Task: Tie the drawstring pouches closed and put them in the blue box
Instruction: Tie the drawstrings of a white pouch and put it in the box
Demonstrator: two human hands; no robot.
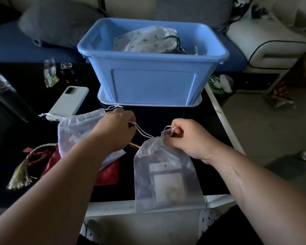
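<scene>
A translucent white drawstring pouch (166, 177) hangs in front of me over the table's near edge, its neck gathered. My left hand (116, 129) pinches one white cord (143, 132) pulled out to the left. My right hand (185, 138) grips the cord loop on the right side at the pouch's neck. Behind them stands the blue box (154, 82), holding a white pouch with green print (145, 39). A second sheer white pouch (74, 131) lies under my left forearm. A red pouch (108, 174) with a gold tassel (20, 172) lies beneath it.
A white phone (69, 101) lies left of the box on the black table (193, 117). A small clear packet (49, 73) and a dark bottle (67, 71) stand further back. A blue sofa (16, 45) runs behind the table; a white armrest (265, 45) is at right.
</scene>
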